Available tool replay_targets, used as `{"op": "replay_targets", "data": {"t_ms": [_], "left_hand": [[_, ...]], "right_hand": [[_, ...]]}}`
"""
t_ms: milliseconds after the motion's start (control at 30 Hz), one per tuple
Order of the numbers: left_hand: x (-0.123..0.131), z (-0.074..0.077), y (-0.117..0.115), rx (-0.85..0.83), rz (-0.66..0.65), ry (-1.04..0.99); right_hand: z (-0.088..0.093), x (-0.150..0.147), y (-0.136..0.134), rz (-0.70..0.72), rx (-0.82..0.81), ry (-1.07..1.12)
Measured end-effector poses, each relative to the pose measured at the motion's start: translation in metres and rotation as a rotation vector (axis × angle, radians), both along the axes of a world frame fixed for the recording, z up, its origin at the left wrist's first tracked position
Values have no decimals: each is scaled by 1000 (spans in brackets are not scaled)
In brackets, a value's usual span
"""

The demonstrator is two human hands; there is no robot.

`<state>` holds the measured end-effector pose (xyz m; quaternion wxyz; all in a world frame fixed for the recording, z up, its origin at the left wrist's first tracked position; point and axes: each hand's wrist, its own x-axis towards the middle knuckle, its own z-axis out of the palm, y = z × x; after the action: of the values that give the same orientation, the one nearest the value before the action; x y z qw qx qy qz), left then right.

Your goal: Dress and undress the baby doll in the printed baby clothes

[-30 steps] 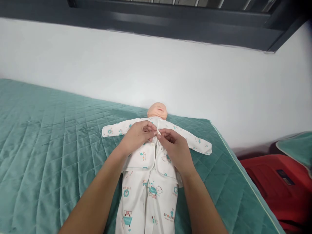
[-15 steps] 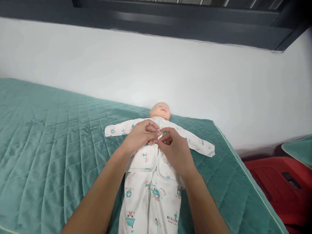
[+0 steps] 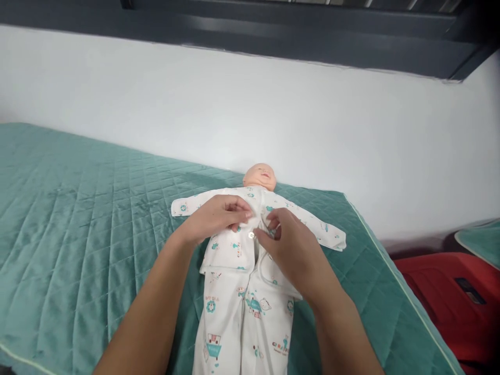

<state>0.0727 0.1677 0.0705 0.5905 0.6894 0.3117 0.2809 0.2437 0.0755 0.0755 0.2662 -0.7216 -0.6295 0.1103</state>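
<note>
A baby doll (image 3: 260,176) lies on its back on the green quilted bed (image 3: 86,208), dressed in a white printed top (image 3: 230,250) and matching trousers (image 3: 242,328), its sleeves spread to both sides. My left hand (image 3: 216,216) rests on the doll's chest with its fingers pinched on the left edge of the top's front. My right hand (image 3: 291,247) is curled over the right front edge just below, fingertips pinching the cloth near a small round snap (image 3: 251,235). The two hands are slightly apart.
A white wall (image 3: 273,120) runs behind the bed, with a dark window frame (image 3: 273,36) above it. To the right of the bed's edge sits a red object (image 3: 449,302) and a corner of another green cover (image 3: 480,239).
The hands, first joined at the upper chest, have parted a little. My right hand has slid lower down the front of the top, and a snap now shows between them.
</note>
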Motion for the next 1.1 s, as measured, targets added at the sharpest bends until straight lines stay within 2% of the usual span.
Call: {"op": "replay_targets", "data": {"t_ms": [133, 233, 500, 700, 833, 933, 1033, 1100], "left_hand": [[-6, 4, -1, 85, -175, 120], [-6, 4, -2, 143, -230, 206], [-2, 4, -3, 218, -198, 233], [-2, 2, -4, 47, -274, 62], [0, -3, -2, -31, -292, 20], [0, -5, 0, -48, -287, 28], [-1, -5, 0, -55, -274, 20], [-1, -4, -1, -57, -270, 23]], "right_hand": [[6, -4, -10, -11, -120, -171], [8, -2, -13, 27, -148, -164], [17, 16, -6, 138, -330, 228], [13, 17, 0, 303, -315, 610], [4, 16, 1, 327, -330, 794], [2, 15, -3, 260, -302, 729], [4, 13, -9, 137, -253, 501], [6, 12, -12, 109, -251, 394]]}}
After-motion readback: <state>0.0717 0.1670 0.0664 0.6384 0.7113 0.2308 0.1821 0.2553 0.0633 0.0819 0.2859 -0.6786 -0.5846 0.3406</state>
